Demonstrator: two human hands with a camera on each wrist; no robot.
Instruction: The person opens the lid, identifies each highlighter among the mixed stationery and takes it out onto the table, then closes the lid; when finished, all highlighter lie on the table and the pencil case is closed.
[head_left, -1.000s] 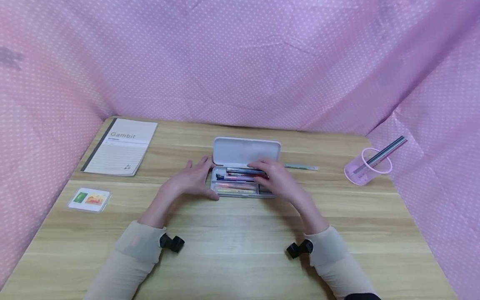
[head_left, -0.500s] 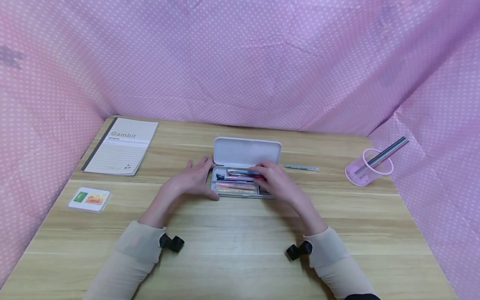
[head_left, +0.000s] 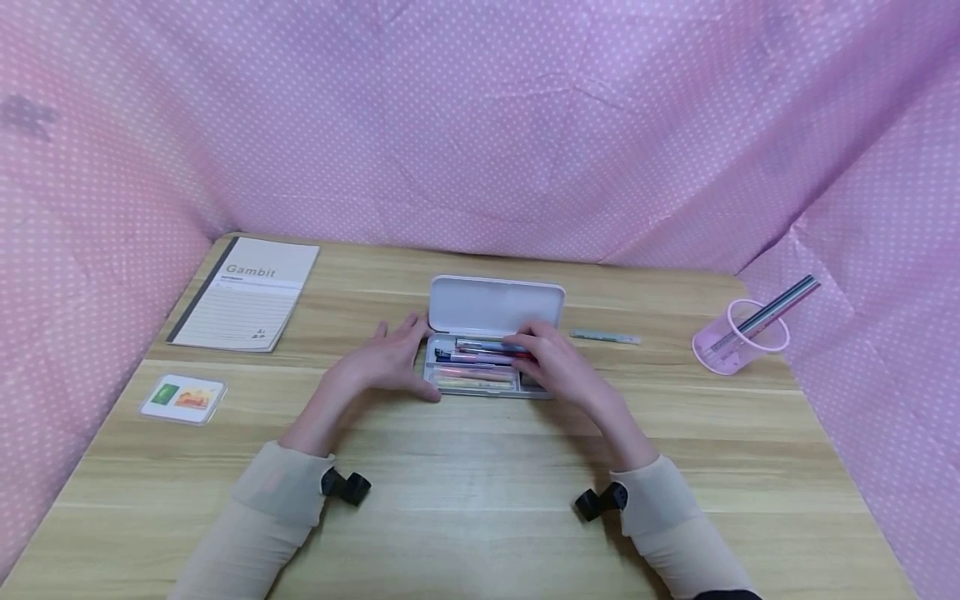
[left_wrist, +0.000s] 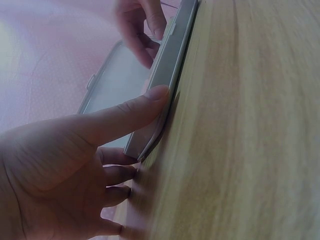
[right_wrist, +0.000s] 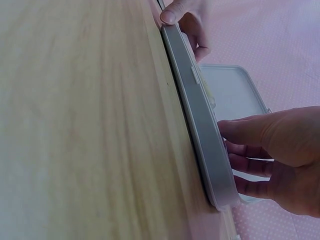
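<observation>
An open pale grey pencil case (head_left: 433,367) lies on the table with its lid (head_left: 495,302) tipped back. Several pens (head_left: 472,356) fill its rear compartment, and pink and yellow sticks (head_left: 472,379) lie in the front one. My left hand (head_left: 386,358) grips the case's left end, thumb along the front wall in the left wrist view and fingers spread at the end. My right hand (head_left: 555,362) reaches in at the right side, thumb and fingers bent around the right part of the pens. In the right wrist view the case wall (right_wrist: 200,125) hides its fingertips.
A thin pale green strip (head_left: 605,337) lies right of the case. At the far right, a pink cup (head_left: 712,346) holds dark striped sticks (head_left: 780,304). A notebook (head_left: 243,296) and a small picture card (head_left: 182,399) lie on the left. Pink dotted cloth (head_left: 480,142) hangs behind the table.
My right fingers have shifted slightly to the right and toward me, lower over the pens. My left hand keeps its hold on the case's left end.
</observation>
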